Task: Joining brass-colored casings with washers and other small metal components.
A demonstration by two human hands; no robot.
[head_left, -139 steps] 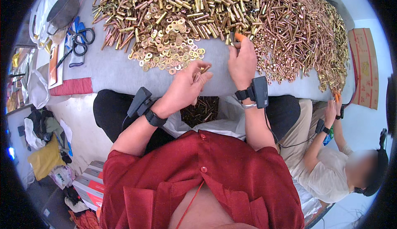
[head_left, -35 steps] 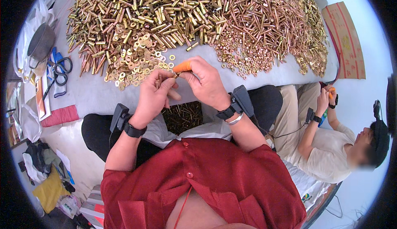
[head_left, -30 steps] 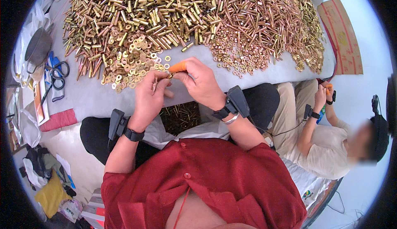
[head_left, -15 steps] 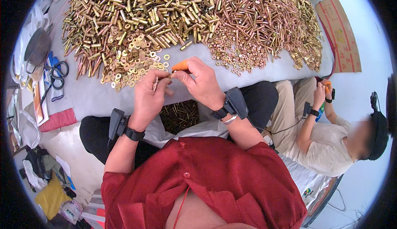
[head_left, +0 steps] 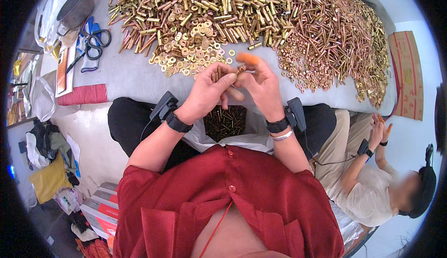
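Above the near edge of the cloth-covered table, my left hand (head_left: pixel 208 90) is closed on a small brass-coloured bolt (head_left: pixel 240 69), its end between thumb and fingertips. Short metal tubes (head_left: pixel 217 75) also show within the curled fingers of that hand. My right hand (head_left: pixel 261 86) closes its fingers on the bolt's far end; its index finger wears an orange finger cot (head_left: pixel 247 58), slightly blurred. Just beyond the hands lie a heap of flat washers (head_left: pixel 191 50) and a large pile of metal tubes (head_left: pixel 223 11). Small nuts (head_left: pixel 302 67) spread to the right.
Below my hands, a container (head_left: pixel 225 123) with many metal pieces sits between my legs, white sheeting around it. Scissors (head_left: pixel 95 41) and a dark pot (head_left: pixel 78 10) stand at the left. Thin bolts (head_left: pixel 330 29) pile at the right, near a seated co-worker (head_left: pixel 368 188) and cardboard (head_left: pixel 407 76).
The view has shifted, so the table and piles appear farther right. My hands stay together; my right fingers have moved around the bolt's end. The co-worker's hands have shifted slightly.
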